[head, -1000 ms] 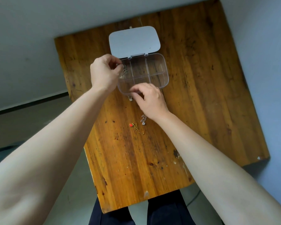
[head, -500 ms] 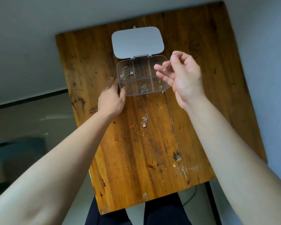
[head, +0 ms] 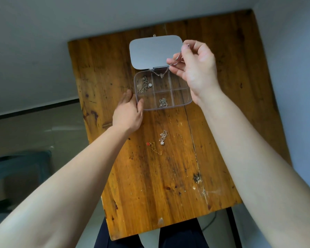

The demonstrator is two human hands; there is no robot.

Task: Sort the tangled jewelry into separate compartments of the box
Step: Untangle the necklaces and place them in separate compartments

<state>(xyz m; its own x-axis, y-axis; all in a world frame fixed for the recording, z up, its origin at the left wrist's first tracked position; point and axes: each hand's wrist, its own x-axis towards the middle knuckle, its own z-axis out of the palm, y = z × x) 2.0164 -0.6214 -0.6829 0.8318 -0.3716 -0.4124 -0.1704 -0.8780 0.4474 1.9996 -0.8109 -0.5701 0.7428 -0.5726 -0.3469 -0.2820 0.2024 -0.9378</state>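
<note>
A clear compartment box (head: 186, 102) lies on the wooden table with its grey lid (head: 155, 52) flipped open behind it. My right hand (head: 195, 68) pinches a thin silver chain (head: 161, 75) that hangs over the box's back middle compartment. My left hand (head: 129, 111) rests against the box's front left corner, fingers touching its wall. One chain with a round pendant (head: 145, 84) lies in the back left compartment. Another small silver chain (head: 163, 102) lies in the front middle compartment.
On the table (head: 168, 185) in front of the box lie a rose-gold flower necklace (head: 163, 137) and a gold chain with a red charm (head: 153, 147). The table's near edge is close to my legs; walls surround the far and right sides.
My right hand has lifted the silver chain up and over the back of the box. My left hand has moved from the back left compartment down to the box's front left corner.
</note>
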